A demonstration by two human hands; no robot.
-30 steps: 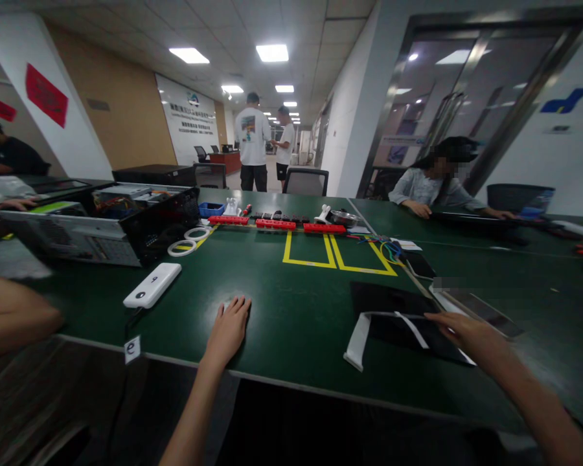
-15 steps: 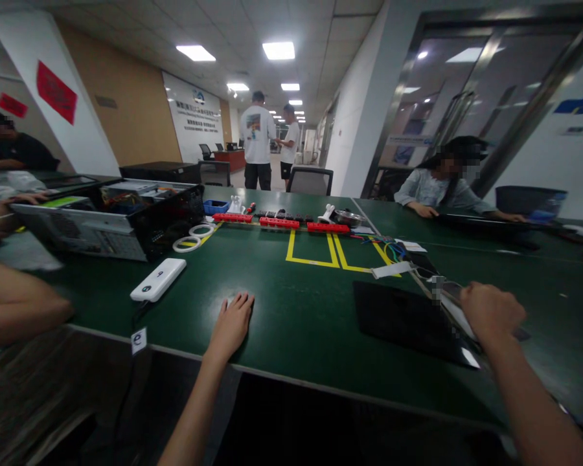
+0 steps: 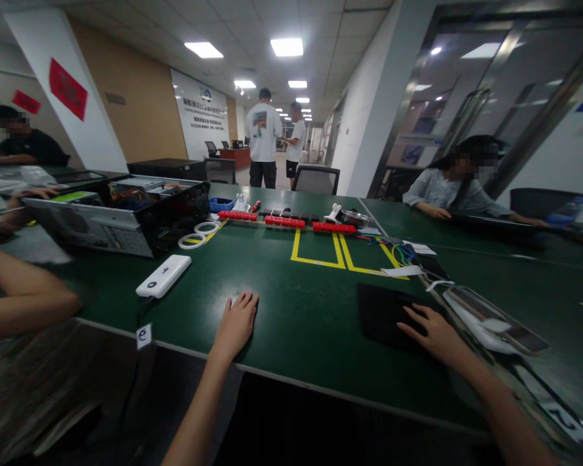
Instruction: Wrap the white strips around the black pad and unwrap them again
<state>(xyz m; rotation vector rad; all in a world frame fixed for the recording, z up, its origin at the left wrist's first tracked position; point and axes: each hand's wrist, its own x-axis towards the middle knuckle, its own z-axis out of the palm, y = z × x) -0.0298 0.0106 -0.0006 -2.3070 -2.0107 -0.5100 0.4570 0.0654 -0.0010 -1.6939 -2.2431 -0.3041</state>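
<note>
My left hand [image 3: 236, 325] lies flat and open on the green table [image 3: 291, 310] near its front edge, holding nothing. My right hand [image 3: 432, 333] rests with fingers spread on a flat black sheet [image 3: 381, 310] at the right. Just right of that hand lies a white-framed tray with a dark flat panel [image 3: 490, 314]. A white strip [image 3: 402, 271] lies beyond the black sheet, near the yellow tape boxes [image 3: 340, 252].
A white power bank [image 3: 164, 276] lies left of my left hand, with an open computer case [image 3: 121, 217] behind it. Red strips [image 3: 284, 222] line the far side. A neighbour's arm [image 3: 24, 301] rests at left. Other people sit and stand around.
My right hand, a fist beside the black sheet half a second ago, now lies spread on it. The white strip moved from the sheet's near edge to the yellow tape. My left hand stayed put.
</note>
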